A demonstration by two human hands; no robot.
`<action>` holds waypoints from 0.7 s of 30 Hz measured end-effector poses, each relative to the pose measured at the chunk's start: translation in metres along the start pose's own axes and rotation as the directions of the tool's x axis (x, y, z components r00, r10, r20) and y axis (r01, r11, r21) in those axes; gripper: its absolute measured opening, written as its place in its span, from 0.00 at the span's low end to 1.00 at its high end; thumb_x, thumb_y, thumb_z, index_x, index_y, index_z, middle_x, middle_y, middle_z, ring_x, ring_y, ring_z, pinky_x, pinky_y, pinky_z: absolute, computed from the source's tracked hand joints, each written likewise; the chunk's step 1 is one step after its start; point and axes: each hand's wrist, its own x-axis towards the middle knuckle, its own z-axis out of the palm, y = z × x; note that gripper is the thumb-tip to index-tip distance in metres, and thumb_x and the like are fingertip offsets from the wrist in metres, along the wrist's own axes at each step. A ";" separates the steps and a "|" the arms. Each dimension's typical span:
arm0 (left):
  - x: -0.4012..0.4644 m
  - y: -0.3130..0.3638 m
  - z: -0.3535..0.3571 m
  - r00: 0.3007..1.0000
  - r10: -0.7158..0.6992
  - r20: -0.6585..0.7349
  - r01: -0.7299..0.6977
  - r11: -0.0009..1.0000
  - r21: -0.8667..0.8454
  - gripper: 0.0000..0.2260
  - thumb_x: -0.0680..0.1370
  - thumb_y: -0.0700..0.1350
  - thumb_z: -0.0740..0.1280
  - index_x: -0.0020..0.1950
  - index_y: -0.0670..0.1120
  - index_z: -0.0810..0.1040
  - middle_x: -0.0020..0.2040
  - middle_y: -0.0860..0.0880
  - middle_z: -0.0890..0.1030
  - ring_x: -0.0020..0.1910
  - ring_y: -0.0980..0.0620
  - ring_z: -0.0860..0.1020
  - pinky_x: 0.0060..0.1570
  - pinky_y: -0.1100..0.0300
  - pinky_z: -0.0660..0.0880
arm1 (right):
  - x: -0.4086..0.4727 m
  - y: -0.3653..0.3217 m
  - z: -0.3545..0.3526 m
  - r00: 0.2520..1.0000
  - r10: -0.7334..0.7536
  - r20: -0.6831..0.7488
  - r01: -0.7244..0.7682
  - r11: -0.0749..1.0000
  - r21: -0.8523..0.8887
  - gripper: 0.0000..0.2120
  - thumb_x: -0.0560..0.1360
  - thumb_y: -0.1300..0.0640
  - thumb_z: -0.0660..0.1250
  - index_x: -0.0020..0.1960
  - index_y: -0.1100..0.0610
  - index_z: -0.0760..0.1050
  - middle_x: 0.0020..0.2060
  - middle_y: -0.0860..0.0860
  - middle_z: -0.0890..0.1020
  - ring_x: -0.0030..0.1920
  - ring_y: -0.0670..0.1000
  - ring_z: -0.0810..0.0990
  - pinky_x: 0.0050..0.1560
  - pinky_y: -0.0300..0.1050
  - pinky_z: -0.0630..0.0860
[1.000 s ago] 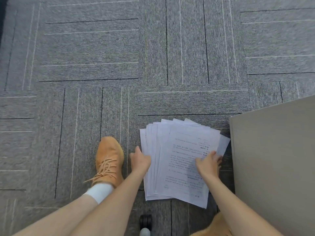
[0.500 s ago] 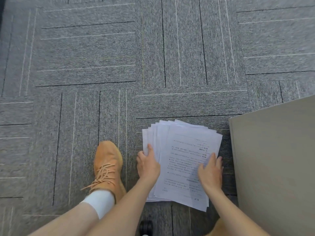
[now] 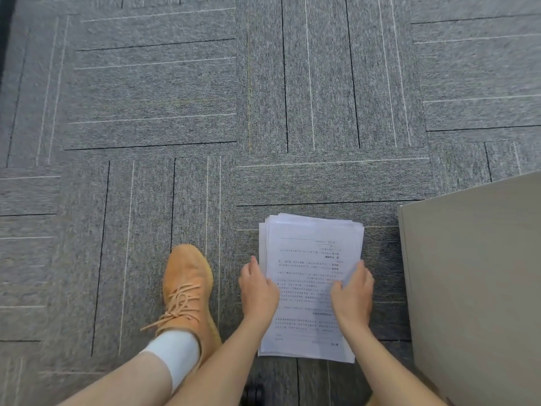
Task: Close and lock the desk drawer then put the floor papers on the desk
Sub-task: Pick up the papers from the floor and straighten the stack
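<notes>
A stack of white printed papers [image 3: 310, 259] lies on the grey carpet, gathered into a fairly neat pile. My left hand [image 3: 257, 291] presses against the stack's left edge, fingers together. At the right edge, my right hand [image 3: 352, 297] has fingers curled over the top sheets. Both hands hold the pile between them while it rests on the floor. A beige desk or cabinet panel [image 3: 474, 288] stands just right of the papers. No drawer or lock is in view.
My orange laced shoe [image 3: 187, 288] with a white sock stands on the carpet left of the papers. A black chair caster [image 3: 253, 394] shows at the bottom edge. Grey carpet tiles [image 3: 175, 98] stretch ahead and to the left.
The fanned-out sheets have been squeezed into a narrower, tidier stack. Both hands have moved inward against its sides.
</notes>
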 end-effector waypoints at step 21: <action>-0.002 0.006 -0.010 0.973 -0.087 0.213 0.163 0.915 -0.369 0.09 0.77 0.36 0.65 0.54 0.45 0.71 0.52 0.49 0.79 0.47 0.51 0.79 0.41 0.56 0.79 | 0.013 0.009 -0.014 0.975 0.177 0.135 -0.196 0.970 0.147 0.14 0.77 0.63 0.60 0.61 0.57 0.74 0.57 0.57 0.74 0.52 0.58 0.77 0.51 0.55 0.78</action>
